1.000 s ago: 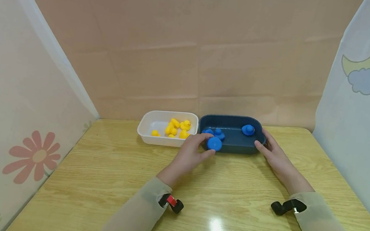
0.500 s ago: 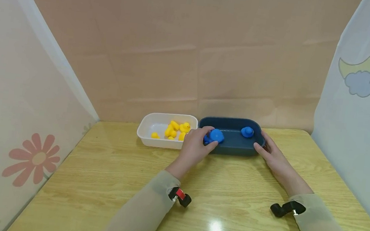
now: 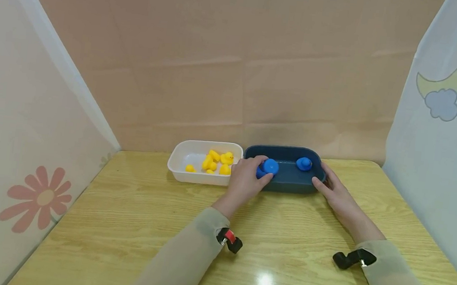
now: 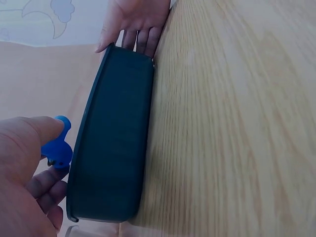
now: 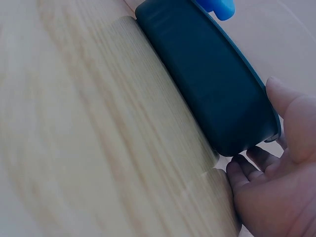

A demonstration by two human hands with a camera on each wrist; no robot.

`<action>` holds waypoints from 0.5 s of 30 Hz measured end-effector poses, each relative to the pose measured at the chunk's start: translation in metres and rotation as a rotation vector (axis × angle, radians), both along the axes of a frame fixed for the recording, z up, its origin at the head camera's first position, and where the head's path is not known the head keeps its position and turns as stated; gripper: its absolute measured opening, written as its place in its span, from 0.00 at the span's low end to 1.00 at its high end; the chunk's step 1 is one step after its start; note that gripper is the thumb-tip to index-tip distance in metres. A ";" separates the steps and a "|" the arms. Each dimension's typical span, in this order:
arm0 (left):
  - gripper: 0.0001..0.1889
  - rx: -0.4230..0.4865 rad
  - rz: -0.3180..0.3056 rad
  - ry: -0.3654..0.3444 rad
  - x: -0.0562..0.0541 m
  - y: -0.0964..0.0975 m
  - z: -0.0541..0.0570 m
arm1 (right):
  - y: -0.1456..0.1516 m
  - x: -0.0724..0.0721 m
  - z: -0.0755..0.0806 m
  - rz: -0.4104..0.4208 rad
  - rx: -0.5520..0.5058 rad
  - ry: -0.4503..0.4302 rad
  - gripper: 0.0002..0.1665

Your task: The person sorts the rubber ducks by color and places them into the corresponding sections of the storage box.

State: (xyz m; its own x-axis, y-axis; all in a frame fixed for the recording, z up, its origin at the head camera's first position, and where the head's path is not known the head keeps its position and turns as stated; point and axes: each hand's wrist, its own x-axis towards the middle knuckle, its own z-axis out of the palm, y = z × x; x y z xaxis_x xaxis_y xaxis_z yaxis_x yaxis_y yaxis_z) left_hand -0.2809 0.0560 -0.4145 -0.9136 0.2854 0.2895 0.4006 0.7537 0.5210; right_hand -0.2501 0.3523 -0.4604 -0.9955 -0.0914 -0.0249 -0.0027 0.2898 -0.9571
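In the head view, my left hand (image 3: 245,176) pinches a blue rubber duck (image 3: 270,167) between thumb and fingers, over the left part of a dark blue bin (image 3: 291,186). The duck is upside down, its round base facing up; in the left wrist view its head (image 4: 59,159) points down beside the bin's rim. More blue shows just below it, mostly hidden by my hand. Another blue duck (image 3: 304,164) sits at the bin's right end. My right hand (image 3: 337,196) holds that end, thumb at the rim and fingers against the outer wall, as the right wrist view shows.
A white bin (image 3: 175,170) with several yellow rubber ducks (image 3: 227,158) stands directly left of the dark bin. Both are at the back of a wooden table (image 3: 140,226), before a brown paper backdrop (image 3: 178,63). Printed white sheets (image 3: 440,160) flank the table.
My left hand has carried the blue duck from the dark bin's front edge inward over the bin, then slightly right. The right hand stays at the bin's right end.
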 end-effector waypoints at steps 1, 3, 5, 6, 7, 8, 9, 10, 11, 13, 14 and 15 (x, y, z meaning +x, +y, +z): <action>0.28 -0.007 0.002 0.006 -0.001 0.001 0.000 | 0.000 0.000 0.000 0.002 -0.001 0.001 0.56; 0.28 -0.022 0.005 0.019 -0.002 0.002 -0.001 | 0.000 0.000 -0.001 0.006 -0.005 0.000 0.56; 0.28 -0.037 0.006 0.029 -0.002 0.004 -0.002 | 0.001 0.000 -0.001 0.007 -0.004 -0.002 0.57; 0.28 -0.048 0.007 0.034 -0.002 0.004 -0.001 | 0.001 0.001 -0.001 0.008 -0.004 -0.003 0.57; 0.28 -0.055 0.006 0.035 -0.002 0.005 -0.001 | 0.001 0.000 -0.001 0.009 -0.005 -0.003 0.57; 0.28 -0.057 0.006 0.034 -0.002 0.005 -0.001 | 0.001 0.000 -0.001 0.010 -0.006 -0.003 0.57; 0.28 -0.063 0.006 0.034 -0.002 0.006 0.000 | 0.001 0.000 -0.001 0.010 -0.006 -0.004 0.57; 0.28 -0.068 0.005 0.034 -0.002 0.006 0.000 | 0.000 0.000 -0.001 0.010 -0.005 -0.004 0.56; 0.28 -0.075 0.005 0.037 -0.002 0.005 0.000 | 0.000 0.000 -0.001 0.010 -0.004 -0.004 0.56; 0.27 -0.085 0.008 0.045 -0.001 0.005 0.000 | 0.000 0.000 -0.001 0.010 -0.003 -0.005 0.56; 0.27 -0.088 0.011 0.052 -0.001 0.004 0.000 | 0.000 0.000 -0.002 0.010 -0.002 -0.006 0.56; 0.27 -0.090 0.014 0.059 -0.001 0.003 0.000 | 0.000 0.000 -0.002 0.009 -0.001 -0.007 0.56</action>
State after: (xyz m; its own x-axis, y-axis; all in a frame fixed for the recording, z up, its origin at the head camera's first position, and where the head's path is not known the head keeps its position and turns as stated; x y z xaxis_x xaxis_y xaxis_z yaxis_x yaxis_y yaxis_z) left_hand -0.2815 0.0586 -0.4148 -0.9000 0.3000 0.3164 0.4175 0.8020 0.4272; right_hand -0.2498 0.3522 -0.4620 -0.9944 -0.1007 -0.0322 0.0017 0.2891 -0.9573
